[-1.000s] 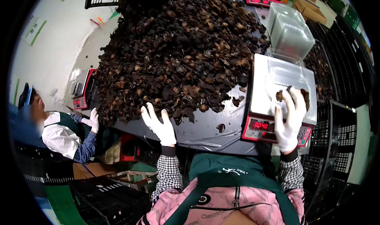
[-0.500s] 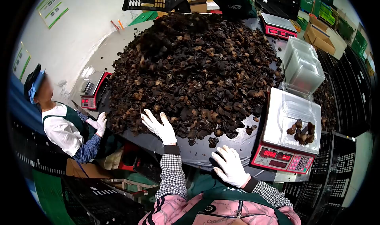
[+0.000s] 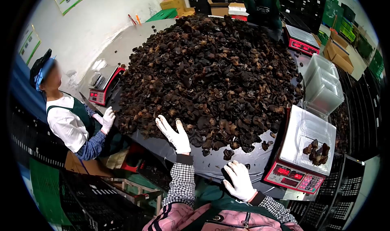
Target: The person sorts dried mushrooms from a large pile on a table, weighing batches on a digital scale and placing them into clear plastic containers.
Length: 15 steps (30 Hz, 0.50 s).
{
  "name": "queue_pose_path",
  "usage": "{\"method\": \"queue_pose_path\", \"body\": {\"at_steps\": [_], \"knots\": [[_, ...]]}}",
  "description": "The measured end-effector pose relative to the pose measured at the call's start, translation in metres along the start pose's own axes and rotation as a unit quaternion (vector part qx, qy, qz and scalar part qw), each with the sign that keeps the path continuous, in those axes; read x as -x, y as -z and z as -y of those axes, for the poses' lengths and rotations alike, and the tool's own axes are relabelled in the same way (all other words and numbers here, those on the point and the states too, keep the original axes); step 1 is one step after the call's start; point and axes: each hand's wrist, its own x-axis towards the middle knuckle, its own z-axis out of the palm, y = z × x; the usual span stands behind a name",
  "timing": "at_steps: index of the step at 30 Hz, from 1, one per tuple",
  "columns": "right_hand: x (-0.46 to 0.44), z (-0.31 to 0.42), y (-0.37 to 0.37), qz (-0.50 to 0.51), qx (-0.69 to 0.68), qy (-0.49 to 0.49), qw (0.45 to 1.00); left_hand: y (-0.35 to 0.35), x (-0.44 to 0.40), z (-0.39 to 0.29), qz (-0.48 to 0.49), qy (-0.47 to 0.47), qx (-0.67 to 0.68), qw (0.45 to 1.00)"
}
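Note:
A large heap of dark wood ear mushrooms (image 3: 211,80) covers the middle of the table. My left hand (image 3: 174,136), in a white glove, is open at the heap's near edge, fingers spread and nothing in it. Lower and to the right, my right hand (image 3: 239,181), also gloved, is open at the table's near edge, holding nothing. A few loose mushroom pieces (image 3: 228,154) lie just above it. To the right stands a red and silver scale (image 3: 295,175), bearing a clear plastic box (image 3: 305,138) with a small clump of mushrooms (image 3: 317,152).
Stacked clear boxes (image 3: 323,86) stand behind the scale. A second scale (image 3: 302,40) is at the far right, another (image 3: 99,93) at the left beside a gloved co-worker (image 3: 69,121). Another person (image 3: 262,11) stands across the table. Black crates (image 3: 343,186) are at the right.
The dark crate held over the far side of the heap is gone from there. The whole view has shifted slightly down and right. Both my hands stay open in nearly the same places.

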Motion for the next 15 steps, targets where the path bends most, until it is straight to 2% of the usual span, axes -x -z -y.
{"method": "queue_pose_path", "body": {"at_steps": [15], "knots": [[0.012, 0.000, 0.003, -0.041, -0.058, 0.036, 0.997, -0.003, 0.002, 0.008, 0.008, -0.042, -0.007, 0.999]]}}
